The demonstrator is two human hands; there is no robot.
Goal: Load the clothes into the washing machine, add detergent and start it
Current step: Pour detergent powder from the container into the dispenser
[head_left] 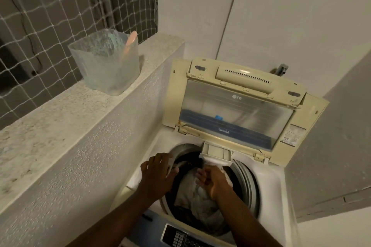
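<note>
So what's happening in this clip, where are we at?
A person is loading a top-loading washing machine whose lid stands open. The left hand is at the drum's left rim on a pale piece of fabric, and the right hand reaches into the drum onto the clothes. A clear container of what looks like detergent powder, with a pink scoop in it, sits on the ledge. The control panel is untouched.
</note>
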